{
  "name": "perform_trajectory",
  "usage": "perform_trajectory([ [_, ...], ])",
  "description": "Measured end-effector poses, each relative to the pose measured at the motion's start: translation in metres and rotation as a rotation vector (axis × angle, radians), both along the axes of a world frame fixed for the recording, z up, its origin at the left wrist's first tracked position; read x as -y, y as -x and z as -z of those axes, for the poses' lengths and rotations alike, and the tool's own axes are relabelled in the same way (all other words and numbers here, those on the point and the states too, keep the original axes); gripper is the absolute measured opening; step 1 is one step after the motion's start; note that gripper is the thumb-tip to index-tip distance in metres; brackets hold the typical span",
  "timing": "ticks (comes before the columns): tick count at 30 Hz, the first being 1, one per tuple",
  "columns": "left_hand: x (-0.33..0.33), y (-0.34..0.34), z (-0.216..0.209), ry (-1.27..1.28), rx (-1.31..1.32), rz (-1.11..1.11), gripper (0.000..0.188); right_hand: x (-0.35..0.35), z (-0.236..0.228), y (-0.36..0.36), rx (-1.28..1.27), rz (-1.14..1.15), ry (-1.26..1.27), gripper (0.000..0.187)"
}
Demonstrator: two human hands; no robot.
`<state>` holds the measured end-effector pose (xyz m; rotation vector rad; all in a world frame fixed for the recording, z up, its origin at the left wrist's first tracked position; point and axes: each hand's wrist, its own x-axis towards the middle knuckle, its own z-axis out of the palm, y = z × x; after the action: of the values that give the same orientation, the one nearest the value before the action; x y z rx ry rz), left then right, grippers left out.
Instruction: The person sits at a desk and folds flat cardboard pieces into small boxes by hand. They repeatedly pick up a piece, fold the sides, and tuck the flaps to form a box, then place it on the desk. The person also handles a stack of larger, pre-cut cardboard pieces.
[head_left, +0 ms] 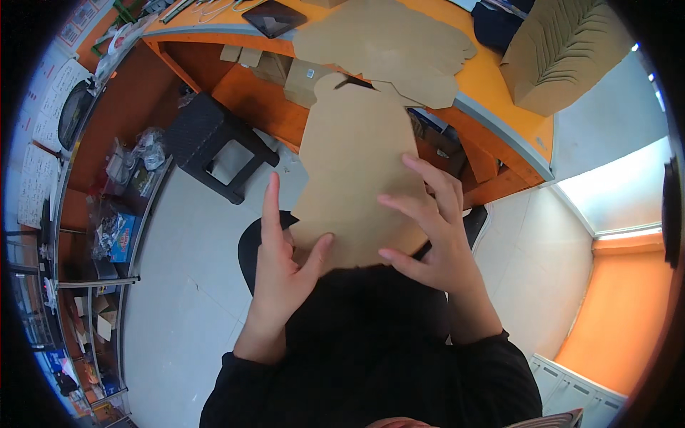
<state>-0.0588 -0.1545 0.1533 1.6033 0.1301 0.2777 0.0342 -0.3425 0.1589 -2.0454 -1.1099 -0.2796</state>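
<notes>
A flat brown die-cut cardboard sheet (357,153) with wavy side edges slopes from my lap up toward the table edge. At its lower left corner is my left hand (282,267), thumb and index finger wide apart. The thumb tip lies over the cardboard; the remaining fingers are mostly hidden. Over the sheet's right side my right hand (439,239) has its fingers spread, their tips on or just above the surface. A second flat cardboard piece (385,46) lies on the table, beyond the far end of the first.
A stack of folded cardboard blanks (564,53) stands on the orange table (474,93) at right, near a dark cap (496,27). A black tablet (274,18) lies at the far left. Cardboard boxes (303,82) sit underneath. A black stool (214,139) and shelves (135,192) are to the left.
</notes>
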Motion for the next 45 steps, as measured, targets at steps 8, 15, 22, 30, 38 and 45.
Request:
perform_trajectory([
  [8,-0.024,0.009,0.003,-0.509,0.038,0.096,0.048,0.018,0.002,-0.010,-0.224,0.016,-0.476,0.071],
  [15,-0.033,0.002,-0.028,-1.319,0.505,0.122,0.016,0.029,0.012,-0.018,0.451,0.073,-0.153,0.038],
  [22,-0.081,0.054,0.015,-1.475,0.328,0.161,0.020,-0.012,0.064,0.032,0.297,-0.075,0.401,0.029],
  [30,-0.054,0.096,0.050,-1.410,-0.179,0.113,0.072,-0.049,0.118,0.060,0.202,-0.230,0.226,0.024],
  [38,-0.071,0.072,0.046,-0.975,-0.297,0.146,0.058,-0.052,0.102,0.032,-0.442,-0.320,0.202,0.037],
  [45,-0.074,0.024,0.027,-0.656,-0.677,0.006,0.052,-0.091,0.085,-0.019,-0.725,-0.260,0.555,0.059],
])
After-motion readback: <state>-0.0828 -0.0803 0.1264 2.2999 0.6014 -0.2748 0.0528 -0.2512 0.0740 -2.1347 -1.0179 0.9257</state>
